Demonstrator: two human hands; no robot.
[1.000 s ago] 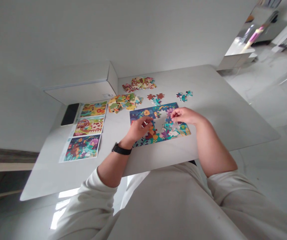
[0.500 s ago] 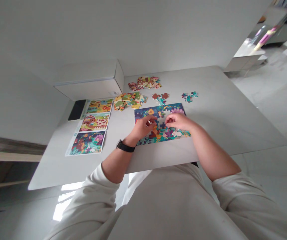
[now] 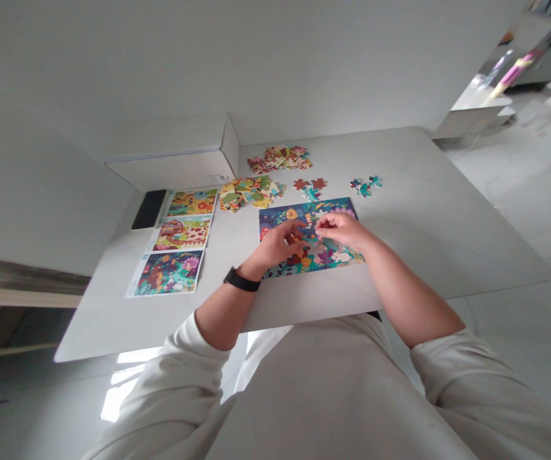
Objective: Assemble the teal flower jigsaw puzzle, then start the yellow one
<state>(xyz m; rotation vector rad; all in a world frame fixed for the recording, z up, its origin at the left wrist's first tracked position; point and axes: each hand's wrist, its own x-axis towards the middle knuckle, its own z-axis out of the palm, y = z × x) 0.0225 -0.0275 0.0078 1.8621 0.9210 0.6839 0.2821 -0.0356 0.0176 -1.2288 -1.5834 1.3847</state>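
Note:
A colourful jigsaw puzzle (image 3: 282, 214) with a dark blue night scene and animals lies on the table before me, largely assembled. My left hand (image 3: 282, 244) rests over its left and middle part, thumb and fingers apart, with the fingertips at the pieces. Over the right half, my right hand (image 3: 339, 229) has thumb and forefinger pinched at what looks like a small puzzle piece, mostly hidden by the fingers. A black watch (image 3: 241, 280) is on my left wrist.
Loose pieces lie beyond the puzzle: a yellow-green heap (image 3: 247, 191), a red-brown heap (image 3: 282, 156), and small groups of brown-teal pieces (image 3: 310, 188) and teal pieces (image 3: 365, 185). Picture sheets (image 3: 167, 275), a phone (image 3: 149, 209) and a white box (image 3: 170, 169) are at left.
My right hand has shifted slightly up and left over the puzzle. A pale gap between the hands now shows less. The left hand has barely moved.

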